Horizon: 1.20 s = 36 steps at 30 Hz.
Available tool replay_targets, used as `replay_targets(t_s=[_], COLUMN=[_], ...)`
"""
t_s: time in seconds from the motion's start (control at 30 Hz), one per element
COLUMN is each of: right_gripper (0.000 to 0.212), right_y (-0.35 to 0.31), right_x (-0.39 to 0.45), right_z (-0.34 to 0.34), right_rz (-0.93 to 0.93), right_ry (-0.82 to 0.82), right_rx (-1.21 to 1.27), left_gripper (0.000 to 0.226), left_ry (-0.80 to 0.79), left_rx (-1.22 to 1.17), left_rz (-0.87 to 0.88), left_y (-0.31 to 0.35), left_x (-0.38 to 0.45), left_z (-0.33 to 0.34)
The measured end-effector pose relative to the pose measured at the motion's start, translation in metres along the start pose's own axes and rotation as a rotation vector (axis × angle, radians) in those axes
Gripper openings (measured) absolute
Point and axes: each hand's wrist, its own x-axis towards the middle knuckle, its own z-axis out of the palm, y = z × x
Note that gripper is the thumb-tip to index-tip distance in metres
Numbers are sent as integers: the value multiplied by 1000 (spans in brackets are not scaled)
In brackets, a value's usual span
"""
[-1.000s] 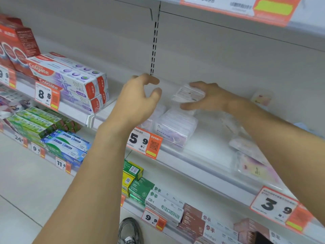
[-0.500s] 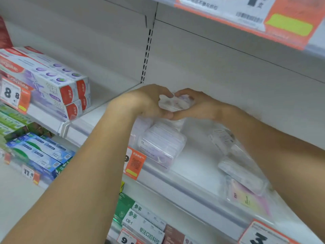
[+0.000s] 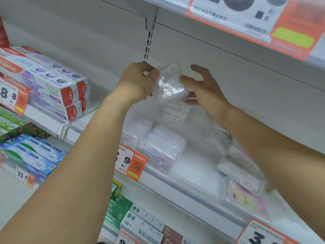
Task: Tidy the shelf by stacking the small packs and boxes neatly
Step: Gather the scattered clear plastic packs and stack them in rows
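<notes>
My left hand (image 3: 139, 81) is shut on a clear plastic pack (image 3: 169, 83) and holds it in the air above the white shelf (image 3: 184, 182). My right hand (image 3: 205, 92) is open with spread fingers, its fingertips touching the pack's right side. A second clear pack (image 3: 174, 111) lies on the shelf just below. Two clear lidded boxes (image 3: 163, 145) stand side by side at the shelf's front. To the right, several loose packs (image 3: 241, 175) lie scattered, one with a pink and yellow label (image 3: 246, 196).
Toothpaste boxes (image 3: 52, 87) are stacked on the neighbouring shelf to the left. An orange price tag (image 3: 131, 162) hangs on the shelf's front rail. The upper shelf (image 3: 246, 23) hangs close above my hands. More boxes (image 3: 123, 212) fill the lower shelves.
The clear pack has been lifted off the shelf in my left hand. My right hand has come off the top of the pack and spread its fingers. The view has moved closer.
</notes>
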Motion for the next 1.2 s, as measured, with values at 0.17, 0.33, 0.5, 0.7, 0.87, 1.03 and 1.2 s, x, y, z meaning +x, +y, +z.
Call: replay_targets(t_s=[0.17,0.33,0.5,0.7,0.87,1.03,1.2], right_gripper=[29,22,25,97,71,56,28], right_y=[-21,-31,-34,-23,-15,5,16], right_x=[1,-2,-2,15,22,23,21], right_z=[17,28,25,29,40,58,61], right_rz=[150,279,314,179,-81,-122,-168], right_ry=[-57,-107,-162,-75,-2,-218,-391], right_rx=[197,309,257,171,-212,-589,-594], left_gripper=[43,50,17,42,32,44,25], left_ry=[-85,-195,-195,-198,-133,-235,-374], left_rx=[-57,0,15,-54,314,142,370], left_rz=[-79,70,72,-20,-74,-104,-184], left_y=[2,4,-4,3,-8,-16,-24], left_x=[-3,-9,-11,-11,-6,-10,-11], left_z=[-9,-27,-30,-28,-51,-43,-34])
